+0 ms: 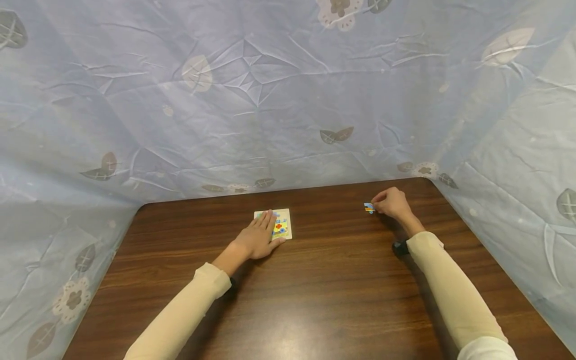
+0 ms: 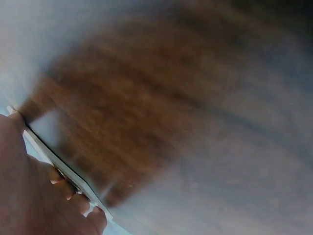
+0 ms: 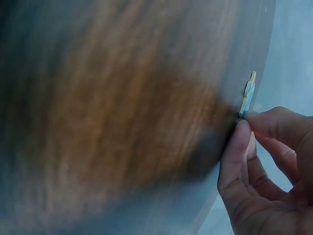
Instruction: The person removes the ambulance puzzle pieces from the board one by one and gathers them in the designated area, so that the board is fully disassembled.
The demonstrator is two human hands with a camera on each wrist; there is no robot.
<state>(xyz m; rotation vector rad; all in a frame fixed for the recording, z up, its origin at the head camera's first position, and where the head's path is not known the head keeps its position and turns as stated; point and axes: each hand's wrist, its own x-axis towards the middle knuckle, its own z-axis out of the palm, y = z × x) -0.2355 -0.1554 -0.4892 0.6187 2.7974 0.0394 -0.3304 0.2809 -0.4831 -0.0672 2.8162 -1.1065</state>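
Observation:
A small square jigsaw puzzle board with a pale border lies on the table, showing a yellow vehicle with a red cross and blue wheels. My left hand rests flat on its left part, fingers straight, covering some of the picture. In the left wrist view the fingers lie over the board, seen nearly edge-on. Farther right, my right hand pinches a blue and orange puzzle piece between thumb and forefinger. From the right wrist the puzzle piece appears as a thin edge beyond the fingertips.
Both arms reach over a dark brown wooden table with rounded far corners. A pale blue-grey curtain with leaf and flower prints stands close behind the table and along its sides. A dark band sits at the right wrist.

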